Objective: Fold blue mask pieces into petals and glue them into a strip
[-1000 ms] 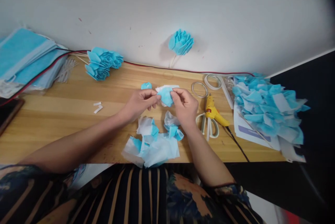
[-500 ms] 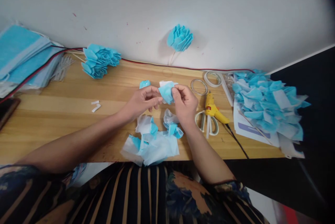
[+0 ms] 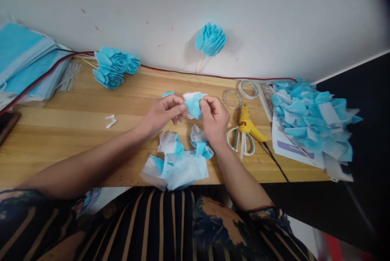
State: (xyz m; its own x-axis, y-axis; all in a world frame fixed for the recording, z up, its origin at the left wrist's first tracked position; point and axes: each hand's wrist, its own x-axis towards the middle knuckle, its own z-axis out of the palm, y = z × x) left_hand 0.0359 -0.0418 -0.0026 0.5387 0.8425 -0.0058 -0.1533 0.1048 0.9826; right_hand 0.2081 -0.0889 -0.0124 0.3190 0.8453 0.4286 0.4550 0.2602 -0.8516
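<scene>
A small folded piece of light-blue and white soft nonwoven fabric point(image 3: 193, 104) is pinched above the wooden table point(image 3: 61, 139) between left hand point(image 3: 161, 114) and right hand point(image 3: 215, 116). It is judged light, limp, easily creased; edges are best gripped.

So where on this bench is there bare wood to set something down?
Bare wood lies on the table left of the left hand, between the small white strips and the front edge. Another patch runs between the blue flowers and both hands. Crowded: scraps below the right hand, scissors, glue gun, petal pile.
</scene>
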